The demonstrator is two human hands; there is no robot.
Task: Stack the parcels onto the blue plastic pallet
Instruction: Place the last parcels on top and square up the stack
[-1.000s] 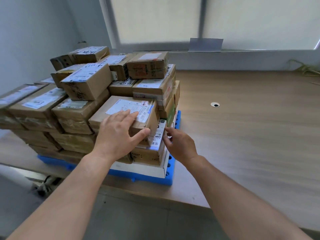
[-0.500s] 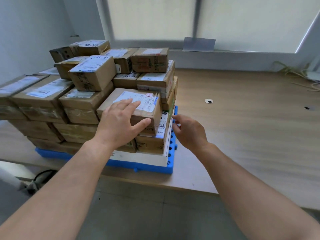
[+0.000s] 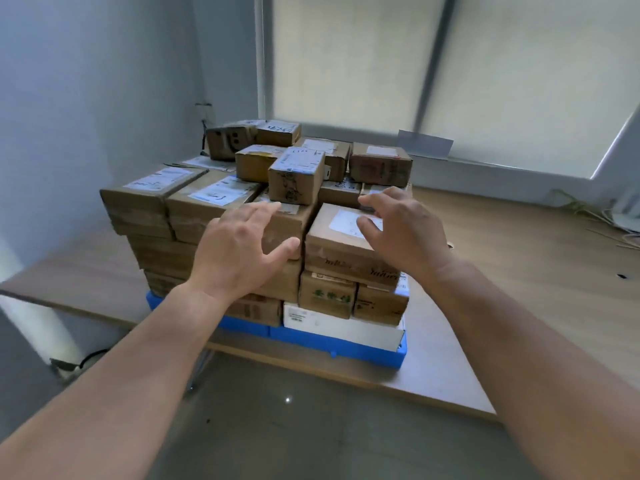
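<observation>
Your left hand (image 3: 239,251) has lifted off the labelled parcel (image 3: 349,244) at the blue plastic pallet (image 3: 367,351) near-right corner; right hand (image 3: 401,230) now over it, both sets of fingers spread, empty: placement looks finished.

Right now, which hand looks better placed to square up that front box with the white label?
Probably the right hand: its spread fingers hover directly over the labelled parcel. The left hand is open in front of the neighbouring parcel.

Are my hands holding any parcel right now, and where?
Nothing is held. Left hand and right hand are open, fingers spread, over the stacked parcels.
</observation>
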